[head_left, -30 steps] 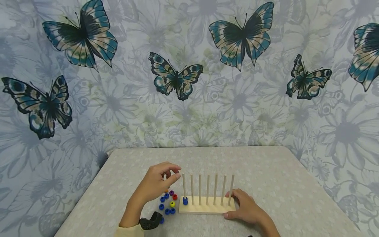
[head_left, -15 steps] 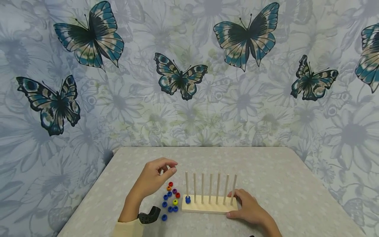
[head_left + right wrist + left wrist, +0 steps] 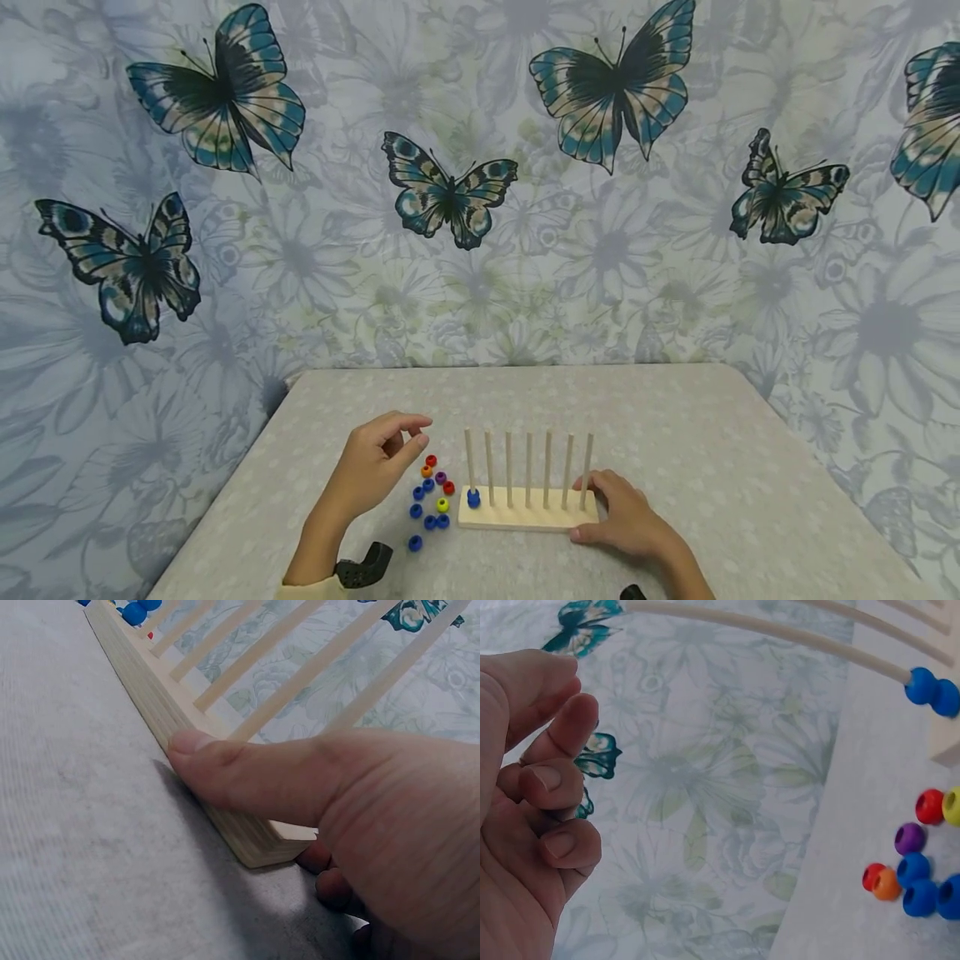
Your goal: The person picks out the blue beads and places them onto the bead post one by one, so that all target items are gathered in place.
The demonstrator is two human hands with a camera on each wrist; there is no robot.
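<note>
A pale wooden peg board (image 3: 517,520) with a row of upright pegs lies on the table. Two blue beads (image 3: 934,691) are stacked low on its leftmost peg. My right hand (image 3: 626,517) grips the board's right end, thumb (image 3: 247,772) along the front edge and other fingers behind. Left of the pegs, my left hand (image 3: 375,462) is raised with loosely curled fingers and nothing visible in them. Below and to its right lie loose beads: several blue ones (image 3: 415,543), a yellow bead (image 3: 442,505), a purple bead (image 3: 910,838), an orange bead (image 3: 886,885) and two red ones (image 3: 448,487).
A light patterned cloth covers the table (image 3: 637,417). Behind it rises a wall (image 3: 480,317) with flowers and large butterflies. Black wrist straps or mounts show at the left wrist (image 3: 363,567) and near the right forearm (image 3: 632,592).
My left hand has drawn away leftward from the top of the leftmost peg, uncovering a red and an orange bead. The right hand keeps its grip on the board.
</note>
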